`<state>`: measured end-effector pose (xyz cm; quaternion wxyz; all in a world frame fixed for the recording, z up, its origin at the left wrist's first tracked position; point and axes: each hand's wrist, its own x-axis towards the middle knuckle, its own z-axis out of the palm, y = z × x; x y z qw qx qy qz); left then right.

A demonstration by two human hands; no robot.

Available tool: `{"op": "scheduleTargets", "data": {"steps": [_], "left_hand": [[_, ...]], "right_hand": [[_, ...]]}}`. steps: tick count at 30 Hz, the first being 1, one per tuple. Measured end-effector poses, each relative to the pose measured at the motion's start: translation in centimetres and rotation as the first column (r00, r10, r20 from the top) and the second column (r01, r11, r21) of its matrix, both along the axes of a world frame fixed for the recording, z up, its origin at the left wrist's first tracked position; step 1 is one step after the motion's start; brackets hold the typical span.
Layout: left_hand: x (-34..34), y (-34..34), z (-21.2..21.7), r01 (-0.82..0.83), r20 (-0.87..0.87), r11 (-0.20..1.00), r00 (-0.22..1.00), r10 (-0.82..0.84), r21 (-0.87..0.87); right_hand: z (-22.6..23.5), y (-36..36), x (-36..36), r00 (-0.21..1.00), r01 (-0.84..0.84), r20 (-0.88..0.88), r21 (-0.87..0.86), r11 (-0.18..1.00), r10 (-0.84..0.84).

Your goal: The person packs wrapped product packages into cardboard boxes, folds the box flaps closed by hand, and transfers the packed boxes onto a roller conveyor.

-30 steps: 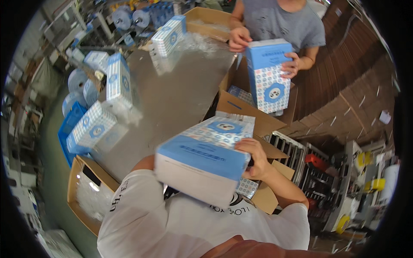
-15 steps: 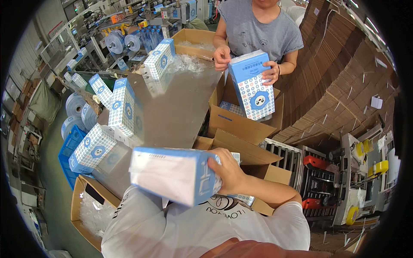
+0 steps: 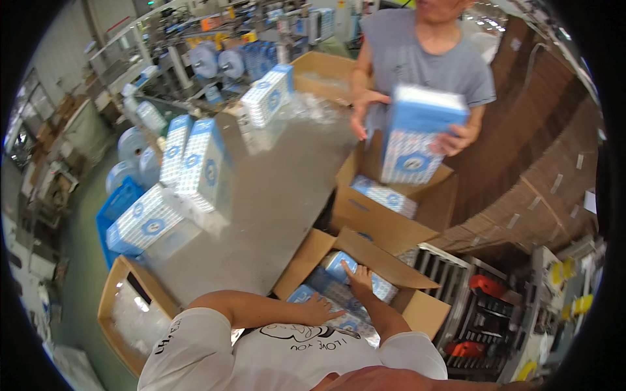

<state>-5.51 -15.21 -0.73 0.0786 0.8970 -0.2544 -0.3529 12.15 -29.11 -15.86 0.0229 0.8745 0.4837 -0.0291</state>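
Observation:
A cardboard box (image 3: pixel 301 264) with its flaps up stands in front of me, holding several blue-and-white tissue packs (image 3: pixel 385 289) wrapped in clear film. Inside it, my right hand (image 3: pixel 360 281) lies on the packs, fingers apart and pointing away from me. My left hand (image 3: pixel 317 309) rests flat over the nearer packs, its fingers spread, gripping nothing. Across from me a person in a grey top holds another tissue pack (image 3: pixel 417 137), blurred by motion, above a second open box (image 3: pixel 381 223). That box has a pack lying in it.
Several tissue packs (image 3: pixel 202 163) stand along the left of the grey table (image 3: pixel 267 195). A blue crate (image 3: pixel 124 203) and a box of clear film (image 3: pixel 134 319) are at the left. To the right are a roller conveyor (image 3: pixel 437 270) and stacked flat cardboard (image 3: pixel 521 150).
The tissue pack that my right hand held above the table has left that spot, and both my hands are now at the near box. The other person's pack has shifted and turned.

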Motion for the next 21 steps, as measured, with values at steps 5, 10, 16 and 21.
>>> {"op": "scheduleTargets", "data": {"steps": [5,10,16,21], "left_hand": [[1.6,4.4,0.3,-0.340,-0.140,0.885,0.940,0.311,-0.317],[-5.0,12.0,8.8,-0.615,0.007,0.161,0.244,0.970,-0.772],[-36.6,16.2,5.7,-0.607,0.558,-0.456,-0.790,0.255,-0.651],[-45.4,9.3,-5.0,-0.109,-0.036,-0.993,-0.994,0.107,0.053]], "right_hand": [[2.1,5.2,0.6,0.928,-0.026,-0.369,0.082,0.996,0.055],[-1.5,1.3,1.5,0.953,-0.045,-0.290,0.165,0.985,0.092],[-0.3,3.1,-1.9,0.925,-0.161,-0.318,0.168,0.973,0.208],[5.5,9.7,-2.7,0.880,-0.273,-0.336,0.224,0.936,0.337]]}}
